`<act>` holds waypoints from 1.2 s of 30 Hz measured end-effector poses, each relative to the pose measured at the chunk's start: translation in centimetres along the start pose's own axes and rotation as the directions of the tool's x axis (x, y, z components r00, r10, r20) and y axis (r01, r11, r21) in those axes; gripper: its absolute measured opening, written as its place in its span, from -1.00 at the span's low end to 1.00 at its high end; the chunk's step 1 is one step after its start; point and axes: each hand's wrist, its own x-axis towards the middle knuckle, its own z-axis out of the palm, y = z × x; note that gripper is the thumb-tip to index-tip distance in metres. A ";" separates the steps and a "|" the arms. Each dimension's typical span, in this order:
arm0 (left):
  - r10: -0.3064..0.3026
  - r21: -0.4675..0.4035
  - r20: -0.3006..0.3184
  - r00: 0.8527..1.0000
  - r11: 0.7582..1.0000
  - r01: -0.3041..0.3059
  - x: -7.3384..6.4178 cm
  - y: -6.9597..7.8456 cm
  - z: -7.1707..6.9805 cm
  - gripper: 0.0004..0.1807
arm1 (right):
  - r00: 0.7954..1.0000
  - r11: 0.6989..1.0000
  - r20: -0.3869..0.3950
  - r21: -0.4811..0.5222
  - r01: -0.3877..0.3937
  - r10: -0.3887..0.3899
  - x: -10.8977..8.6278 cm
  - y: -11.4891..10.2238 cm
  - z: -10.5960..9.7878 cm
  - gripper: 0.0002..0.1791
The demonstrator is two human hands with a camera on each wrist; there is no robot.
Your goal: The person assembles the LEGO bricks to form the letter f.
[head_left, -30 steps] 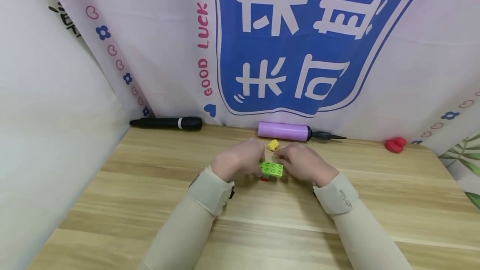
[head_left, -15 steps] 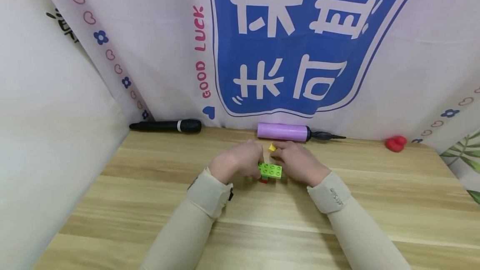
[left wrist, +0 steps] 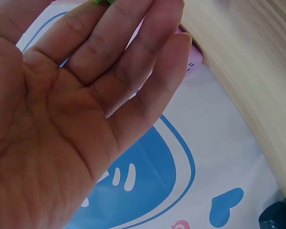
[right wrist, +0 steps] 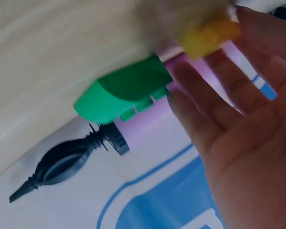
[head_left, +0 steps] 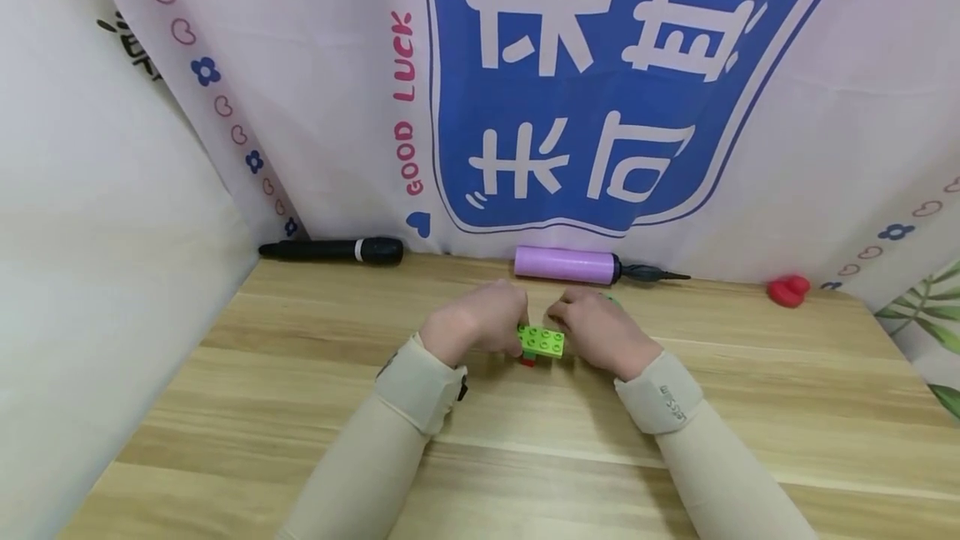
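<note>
Left hand [head_left: 480, 317] grips studded lime brick [head_left: 544, 342] toward worktop's [head_left: 525, 457] back edge | right hand [head_left: 600, 330] pinches blurred yellow block [right wrist: 209, 38] | head view: right hand hides most of rounded green block [right wrist: 124, 88] | smooth purple pump [head_left: 564, 265] along back edge

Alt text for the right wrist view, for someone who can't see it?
The right hand pinches a yellow block, which is blurred. Nearby, a green block lies on the table, in front of a purple pump with a black nozzle.
</note>
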 end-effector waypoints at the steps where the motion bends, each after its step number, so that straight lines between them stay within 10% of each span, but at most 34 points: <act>1: -0.001 -0.002 -0.001 1.000 1.000 0.001 0.0 0.0 0.0 -0.91 | 1.000 1.000 0.014 0.011 -0.014 0.014 -0.1 0.0 -0.2 -0.79; 15: -0.002 -0.004 0.002 1.000 1.000 0.002 0.3 0.5 0.0 -0.88 | 0.944 0.965 0.256 0.108 -0.240 0.207 -3.4 1.8 -6.7 -0.59; 23: -0.004 0.017 -0.020 1.000 1.000 0.004 0.2 0.3 0.1 -0.92 | 0.914 0.959 0.356 0.124 -0.255 0.197 -4.0 2.4 -4.7 -0.52; 36: 0.035 0.029 -0.052 0.998 0.999 -0.034 0.5 0.4 0.4 -0.92 | 0.997 0.913 0.015 0.399 -0.080 0.081 -3.1 2.1 -4.5 -0.76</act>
